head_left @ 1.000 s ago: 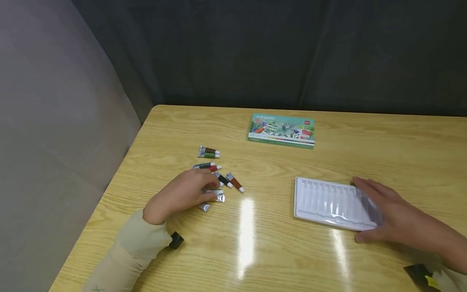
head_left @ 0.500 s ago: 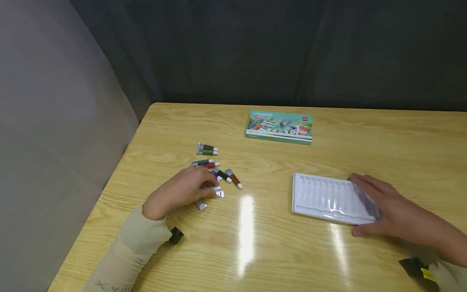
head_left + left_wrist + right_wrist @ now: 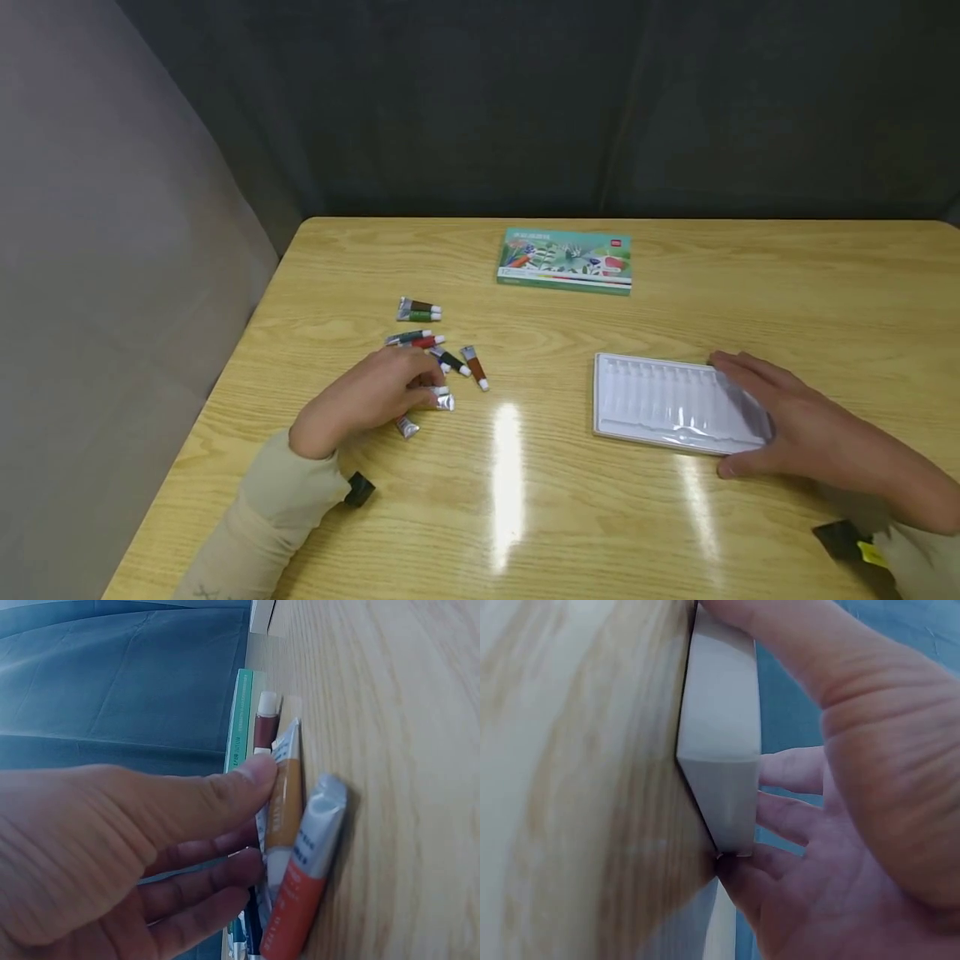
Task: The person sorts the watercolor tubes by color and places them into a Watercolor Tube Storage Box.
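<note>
"On the left of the table (image 3: 600, 517): tubes (image 3: 425, 342), one loose heap. Attended?"

"Left hand (image 3: 371, 387), covering several. Thumb at the ochre tube (image 3: 285, 802), other fingers curled beyond; whether they clamp it, cannot tell."

"Adjoining pieces?"

"Orange tube (image 3: 300, 907), aslant beside it (in the left wrist view it hides part of the ochre cap). Beyond the hand: black tube (image 3: 452, 362). Brown tube (image 3: 474, 367), on the heap's right side. Green tube (image 3: 420, 317) and umber tube (image 3: 422, 307), paired, farther back."

"Next lot, rightward?"

"Tray (image 3: 645, 400), white, slotted, flat on the table, well apart from the heap. Strip of glare (image 3: 507, 492) between."

"Held?"

"Right hand (image 3: 798, 421), clamped across its right end: thumb at the near edge, fingers at the far. That end is partly hidden."

"Remaining stock?"

"Box (image 3: 564, 261), green, plant print, lying near the back edge, beyond both lots. Curtain (image 3: 465, 100), dark, behind the table. Grey cloth (image 3: 112, 167), far left."
</note>
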`<action>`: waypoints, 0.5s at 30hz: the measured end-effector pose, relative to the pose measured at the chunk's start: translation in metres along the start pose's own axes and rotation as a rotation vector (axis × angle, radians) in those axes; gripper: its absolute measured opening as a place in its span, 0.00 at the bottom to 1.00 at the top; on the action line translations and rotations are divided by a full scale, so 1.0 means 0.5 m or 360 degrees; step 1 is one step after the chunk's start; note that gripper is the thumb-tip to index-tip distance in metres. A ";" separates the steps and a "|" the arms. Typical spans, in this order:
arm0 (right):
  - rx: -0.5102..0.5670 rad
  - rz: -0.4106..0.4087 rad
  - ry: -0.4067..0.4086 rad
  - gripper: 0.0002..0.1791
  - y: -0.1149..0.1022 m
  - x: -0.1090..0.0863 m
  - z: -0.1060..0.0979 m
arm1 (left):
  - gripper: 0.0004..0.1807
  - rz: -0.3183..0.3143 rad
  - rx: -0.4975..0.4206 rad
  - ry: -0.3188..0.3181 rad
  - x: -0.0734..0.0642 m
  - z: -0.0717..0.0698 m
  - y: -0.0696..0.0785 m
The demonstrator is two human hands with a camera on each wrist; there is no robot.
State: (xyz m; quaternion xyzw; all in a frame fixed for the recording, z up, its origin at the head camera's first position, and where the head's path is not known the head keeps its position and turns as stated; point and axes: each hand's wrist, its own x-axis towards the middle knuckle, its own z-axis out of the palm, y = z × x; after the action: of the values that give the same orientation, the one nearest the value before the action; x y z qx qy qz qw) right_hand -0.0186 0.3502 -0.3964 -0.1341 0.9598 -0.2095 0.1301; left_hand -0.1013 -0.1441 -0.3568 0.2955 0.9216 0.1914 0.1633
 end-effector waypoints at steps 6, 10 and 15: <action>-0.0044 -0.0035 0.0077 0.75 0.004 -0.003 0.004 | 0.03 0.0005 0.0019 0.0023 -0.002 0.001 0.004; -0.0047 -0.0043 0.0081 0.75 0.003 -0.002 0.004 | 0.03 0.0012 0.0048 0.0031 -0.001 0.001 0.004; -0.0057 -0.0067 0.0119 0.74 0.005 -0.002 0.006 | 0.04 -0.0016 0.0016 -0.0014 -0.001 0.001 0.005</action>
State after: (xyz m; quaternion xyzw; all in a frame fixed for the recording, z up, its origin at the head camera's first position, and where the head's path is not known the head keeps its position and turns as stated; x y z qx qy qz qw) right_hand -0.0172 0.3515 -0.3997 -0.1486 0.9645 -0.2000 0.0874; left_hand -0.0997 -0.1424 -0.3562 0.2925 0.9234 0.1845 0.1668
